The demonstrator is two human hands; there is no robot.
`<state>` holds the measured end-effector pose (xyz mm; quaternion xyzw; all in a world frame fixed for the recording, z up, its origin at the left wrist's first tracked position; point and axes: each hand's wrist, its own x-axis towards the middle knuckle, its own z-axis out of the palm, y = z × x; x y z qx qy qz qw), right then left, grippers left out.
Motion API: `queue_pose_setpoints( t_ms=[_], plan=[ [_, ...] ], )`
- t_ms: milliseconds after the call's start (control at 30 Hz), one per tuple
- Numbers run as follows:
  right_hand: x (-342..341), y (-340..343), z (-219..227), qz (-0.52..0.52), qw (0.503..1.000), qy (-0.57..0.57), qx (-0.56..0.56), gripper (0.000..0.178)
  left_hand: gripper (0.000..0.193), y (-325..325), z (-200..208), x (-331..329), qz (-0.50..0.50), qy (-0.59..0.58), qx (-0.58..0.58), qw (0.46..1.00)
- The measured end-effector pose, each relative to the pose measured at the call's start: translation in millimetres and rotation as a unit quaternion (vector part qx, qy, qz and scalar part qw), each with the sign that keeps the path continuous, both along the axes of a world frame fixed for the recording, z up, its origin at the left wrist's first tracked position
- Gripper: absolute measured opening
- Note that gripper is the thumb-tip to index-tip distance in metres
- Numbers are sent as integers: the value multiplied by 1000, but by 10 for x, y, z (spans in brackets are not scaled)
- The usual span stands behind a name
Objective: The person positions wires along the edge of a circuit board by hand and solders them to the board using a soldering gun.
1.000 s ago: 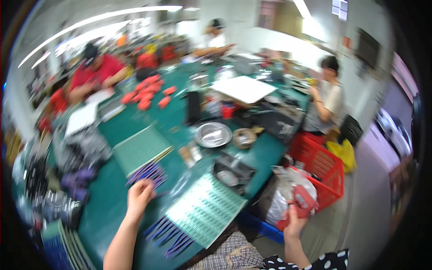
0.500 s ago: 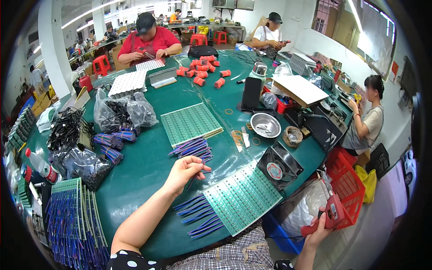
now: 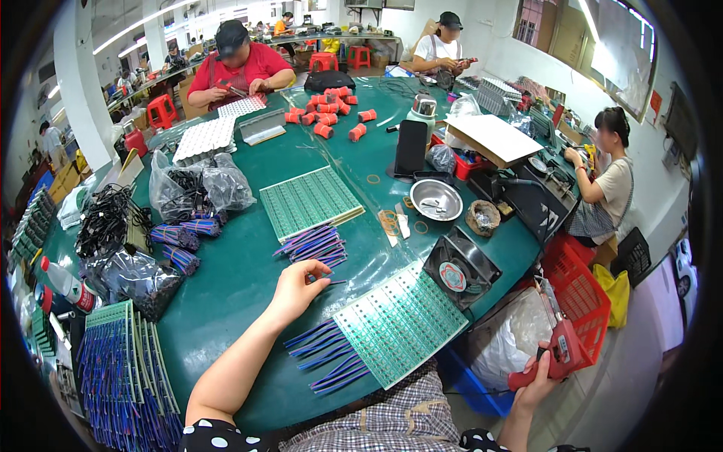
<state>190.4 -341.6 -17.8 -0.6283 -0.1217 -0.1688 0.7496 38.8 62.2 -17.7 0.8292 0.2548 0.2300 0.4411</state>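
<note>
A large green worktable (image 3: 248,301) in a busy assembly workshop, seen from above. The left hand (image 3: 295,290) rests on it, fingers curled and pinching a thin wire at the near edge of the loose bundle of blue-purple wires (image 3: 312,245), whose long axis runs left-right just beyond the fingertips; the green circuit-board panel (image 3: 403,324) lies just to its right. The right hand (image 3: 538,380), off the table and well apart, grips a red hand tool (image 3: 561,354).
</note>
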Motion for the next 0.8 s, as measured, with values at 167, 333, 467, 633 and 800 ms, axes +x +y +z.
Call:
queue_pose_setpoints(
  t_ms=[167,333,467,633,800],
  plan=[
    [-26,-144,29,-41,998,-37,16,33,12,-108,62,-18,-14,-22,130,991],
    [-163,-237,16,5,997,-55,-50,38,8,-215,265,-28,-10,-62,253,965],
    [-453,-144,27,123,988,-60,-72,41,9,-504,534,-96,-31,-40,142,989],
    [-768,-307,-98,357,913,199,-8,58,12,-1069,443,-271,-173,-22,144,974],
    [-786,-328,-234,432,860,268,-47,53,17,-1435,162,-558,-220,38,266,938]
  ],
)
